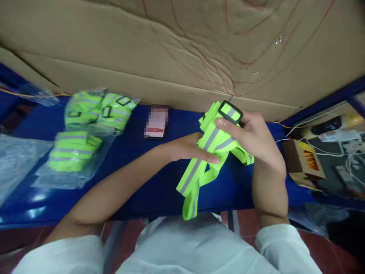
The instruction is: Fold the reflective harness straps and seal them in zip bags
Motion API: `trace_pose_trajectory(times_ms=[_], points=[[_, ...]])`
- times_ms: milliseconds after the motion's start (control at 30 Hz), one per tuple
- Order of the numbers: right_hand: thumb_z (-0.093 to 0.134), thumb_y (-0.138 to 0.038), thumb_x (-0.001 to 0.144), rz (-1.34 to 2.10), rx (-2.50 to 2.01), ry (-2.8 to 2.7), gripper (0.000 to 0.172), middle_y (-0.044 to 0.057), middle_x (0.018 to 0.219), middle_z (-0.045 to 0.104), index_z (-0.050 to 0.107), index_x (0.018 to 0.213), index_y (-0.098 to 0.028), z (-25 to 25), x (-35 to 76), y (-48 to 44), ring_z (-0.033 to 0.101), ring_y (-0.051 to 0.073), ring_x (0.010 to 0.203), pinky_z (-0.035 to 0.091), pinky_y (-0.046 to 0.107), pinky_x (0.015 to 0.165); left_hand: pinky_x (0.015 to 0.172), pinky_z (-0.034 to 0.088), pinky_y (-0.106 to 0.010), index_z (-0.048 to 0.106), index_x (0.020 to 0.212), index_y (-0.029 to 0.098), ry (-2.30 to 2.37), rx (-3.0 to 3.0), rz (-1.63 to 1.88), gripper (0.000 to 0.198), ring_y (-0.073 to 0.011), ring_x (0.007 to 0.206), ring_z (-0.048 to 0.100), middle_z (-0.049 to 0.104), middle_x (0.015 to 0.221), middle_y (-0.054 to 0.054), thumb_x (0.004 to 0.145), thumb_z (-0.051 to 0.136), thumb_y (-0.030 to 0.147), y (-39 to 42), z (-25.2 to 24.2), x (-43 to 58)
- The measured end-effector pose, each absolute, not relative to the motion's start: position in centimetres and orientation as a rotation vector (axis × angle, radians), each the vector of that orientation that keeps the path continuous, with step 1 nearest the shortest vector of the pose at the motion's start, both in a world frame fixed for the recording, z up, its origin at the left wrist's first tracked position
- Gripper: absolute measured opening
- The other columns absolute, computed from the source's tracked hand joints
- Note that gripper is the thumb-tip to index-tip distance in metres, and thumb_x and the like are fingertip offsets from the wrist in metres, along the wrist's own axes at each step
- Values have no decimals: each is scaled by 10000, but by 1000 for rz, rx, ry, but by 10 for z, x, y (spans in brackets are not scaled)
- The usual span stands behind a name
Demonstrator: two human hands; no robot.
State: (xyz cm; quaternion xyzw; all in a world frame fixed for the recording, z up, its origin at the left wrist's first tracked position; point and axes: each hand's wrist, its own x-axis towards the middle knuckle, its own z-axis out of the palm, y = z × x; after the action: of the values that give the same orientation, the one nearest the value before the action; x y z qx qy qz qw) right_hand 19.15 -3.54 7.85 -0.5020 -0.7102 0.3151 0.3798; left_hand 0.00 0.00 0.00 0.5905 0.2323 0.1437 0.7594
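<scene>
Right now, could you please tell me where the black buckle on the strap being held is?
In the head view, the black buckle is right of centre, near the top of the bunched neon-green strap, just above the right hand's thumb.

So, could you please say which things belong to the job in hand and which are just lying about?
Apparently belonging:
held lime strap with grey stripes and black rectangular buckle
similar lime bundles in clear plastic bags

Probably just lying about:
dark rectangular phone
open brown cardboard box

Cloth strap (210, 140), smooth plastic buckle (228, 118), glossy tabletop (148, 186), matt wrinkled cardboard (114, 49).
</scene>
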Motion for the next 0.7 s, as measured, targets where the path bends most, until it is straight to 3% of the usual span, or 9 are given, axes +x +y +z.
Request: trace_pose_trajectory(times_ms=[267,400,467,600,700], points=[[809,-566,845,1023,-1246,-1717,373,1,808,754,766,893,-199,74,194,-35,684,171,711,538,273,642,721,552,-277,777,935,132,716,1738,497,381,-233,873,734,799,937,-45,753,870,454,4,16,-14],[778,-665,825,1351,-1230,-1578,475,33,809,763,765,906,-198,69,195,-29,716,202,699,574,305,615,780,585,-273,756,1085,152,480,1651,503,431,-210,908,741,805,1039,-36,736,888,367,-1,22,-15],[749,-704,827,1371,-1242,-1573,526,48,872,771,759,1004,-209,66,193,-24,738,224,757,598,329,644,802,587,-270,751,1091,152,448,1627,542,414,-203,927,741,803,1063,-38,742,882,331,-5,23,-14],[753,-642,858,813,-1267,-1662,579,67,1176,716,631,1297,-283,57,189,-16,723,239,1019,621,350,765,809,585,-278,755,1046,149,496,1618,597,365,-209,931,737,798,1026,-35,748,871,324,-8,24,-11],[698,-552,942,342,-1243,-1766,457,86,1285,657,614,1305,-287,54,186,-17,669,251,1173,609,387,908,816,579,-285,750,1025,154,562,1596,610,351,-210,929,729,789,993,-25,741,866,323,-4,22,-10]])
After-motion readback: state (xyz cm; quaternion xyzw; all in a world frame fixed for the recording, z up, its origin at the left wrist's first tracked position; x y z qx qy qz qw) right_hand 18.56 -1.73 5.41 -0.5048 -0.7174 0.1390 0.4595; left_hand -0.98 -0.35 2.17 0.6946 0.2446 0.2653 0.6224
